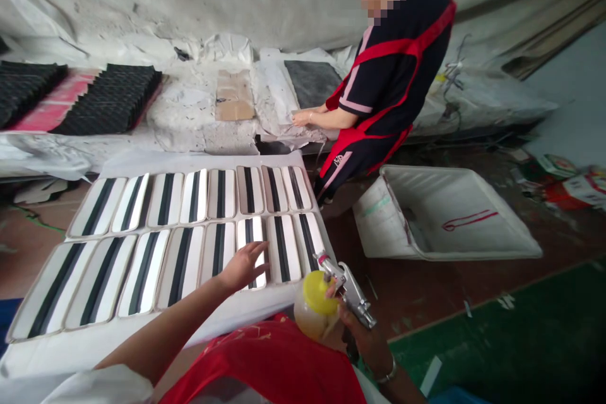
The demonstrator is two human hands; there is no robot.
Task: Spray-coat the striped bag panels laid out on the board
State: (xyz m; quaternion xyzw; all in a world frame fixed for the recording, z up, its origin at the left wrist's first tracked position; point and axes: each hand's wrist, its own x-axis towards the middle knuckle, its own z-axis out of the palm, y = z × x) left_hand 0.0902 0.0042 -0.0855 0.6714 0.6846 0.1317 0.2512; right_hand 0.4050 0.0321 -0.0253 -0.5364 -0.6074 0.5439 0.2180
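Observation:
A metal spray gun [353, 293] with a yellow-lidded cup [312, 306] is gripped in my right hand [362, 328], its nozzle near the table's right edge. The cup holds a pale yellowish content. My left hand [243, 265] is spread, fingers apart, over one of the white panels [258, 271] in the near row; whether it touches the panel I cannot tell. Two rows of these rounded rectangular panels, each with a dark lengthwise stripe, cover the white table [142, 341]. Some panels look tilted or slightly bowed.
Across from me a person in a red apron [392, 50] leans over a dark sheet [312, 79] on a long bench. A white bin [454, 214] stands right of the table. Stacks of black quilted pieces [111, 101] and a cardboard piece [234, 95] lie on the bench.

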